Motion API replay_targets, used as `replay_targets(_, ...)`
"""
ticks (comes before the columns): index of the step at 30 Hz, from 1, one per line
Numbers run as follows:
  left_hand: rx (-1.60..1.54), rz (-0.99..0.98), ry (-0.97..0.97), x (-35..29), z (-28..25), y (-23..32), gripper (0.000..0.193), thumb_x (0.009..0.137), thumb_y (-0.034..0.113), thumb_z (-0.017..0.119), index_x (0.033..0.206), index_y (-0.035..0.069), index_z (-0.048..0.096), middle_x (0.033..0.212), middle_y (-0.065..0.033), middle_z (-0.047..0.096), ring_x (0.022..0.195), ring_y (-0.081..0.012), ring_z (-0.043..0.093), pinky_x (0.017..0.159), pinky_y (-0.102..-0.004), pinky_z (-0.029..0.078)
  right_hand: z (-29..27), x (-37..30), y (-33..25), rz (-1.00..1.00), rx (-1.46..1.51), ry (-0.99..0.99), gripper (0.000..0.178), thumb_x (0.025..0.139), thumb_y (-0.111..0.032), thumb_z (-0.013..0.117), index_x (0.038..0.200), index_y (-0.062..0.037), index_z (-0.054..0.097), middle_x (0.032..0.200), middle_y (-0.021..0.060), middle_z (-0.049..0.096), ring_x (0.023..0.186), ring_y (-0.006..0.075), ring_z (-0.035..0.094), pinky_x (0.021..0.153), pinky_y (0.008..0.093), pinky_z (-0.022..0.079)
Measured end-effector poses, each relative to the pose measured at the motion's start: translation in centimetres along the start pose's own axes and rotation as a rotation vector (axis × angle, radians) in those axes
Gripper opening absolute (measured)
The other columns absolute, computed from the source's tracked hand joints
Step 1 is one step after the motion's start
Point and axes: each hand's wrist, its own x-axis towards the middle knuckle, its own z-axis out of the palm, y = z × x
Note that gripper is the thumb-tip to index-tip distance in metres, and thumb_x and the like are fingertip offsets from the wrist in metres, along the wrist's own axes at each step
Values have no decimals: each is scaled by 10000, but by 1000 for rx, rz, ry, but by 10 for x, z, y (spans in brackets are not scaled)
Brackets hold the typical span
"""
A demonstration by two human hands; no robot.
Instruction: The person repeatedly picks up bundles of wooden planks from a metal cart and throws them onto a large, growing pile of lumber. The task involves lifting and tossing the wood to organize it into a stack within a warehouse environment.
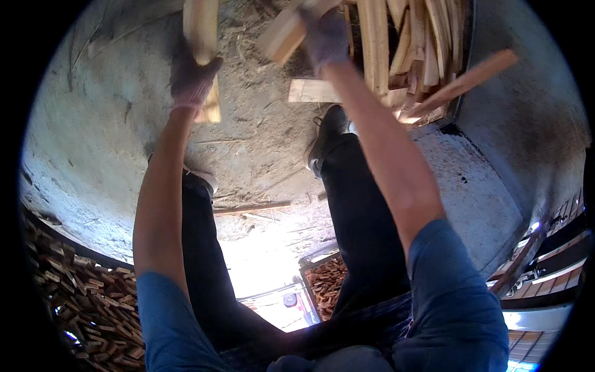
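The left hand [189, 79], gloved, is partly closed around a pale plank [202, 28], its thumb across the wood; the plank extends beyond and behind that hand. The right hand [327, 42], gloved and blurred, grasps a wooden block [284, 38] that juts out to its left; its finger positions are unclear. Just nearer the body than the right hand lies a short board [311, 91]; stacked slats [374, 46] stand to its right.
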Motion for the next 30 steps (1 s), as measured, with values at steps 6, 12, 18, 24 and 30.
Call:
replay_targets(6, -155, -29, -55, -19, -4, 71, 821, 856, 424, 715, 1467, 5, 361, 1424, -243, 462, 1326, -384, 445, 1119, -439, 351, -40, -54, 53, 57, -301, -364, 783, 856, -504, 668, 1389, 26, 450, 1335, 249, 555, 1268, 391, 511, 1062, 412, 411)
replay_targets(12, -202, 434, 31, -79, 26, 135, 662, 848, 259, 758, 1399, 27, 474, 1338, -183, 563, 1258, -342, 526, 1073, -386, 420, -215, -34, 85, -57, -709, 565, 888, 771, -569, 740, 1366, 21, 447, 1399, 243, 457, 1240, 380, 519, 1035, 436, 424)
replay_targets(18, -627, 147, -576, -108, 90, 231, 783, 877, 392, 720, 1476, 34, 365, 1393, -191, 519, 1340, -304, 462, 1090, -392, 397, -379, 18, 148, 266, -757, 520, 1238, 640, -683, 775, 1389, 175, 291, 1324, 338, 507, 1249, 386, 526, 1008, 439, 444)
replay_targets(24, -1182, -136, -777, -65, 109, 278, 658, 870, 182, 726, 1418, 36, 394, 1328, -157, 576, 1221, -267, 542, 1043, -368, 433, -359, 37, 163, -53, -1017, 538, 1188, 667, -714, 736, 1403, 131, 341, 1379, 301, 486, 1253, 394, 519, 999, 443, 446)
replay_targets(30, -1044, -158, -782, -43, 161, 281, 649, 873, 232, 703, 1415, 42, 401, 1304, -155, 588, 1180, -285, 570, 1044, -402, 435, -384, 52, 130, 2, -626, 169, 1074, 684, -657, 755, 1379, 88, 415, 1267, 257, 583, 1152, 370, 594, 965, 410, 476)
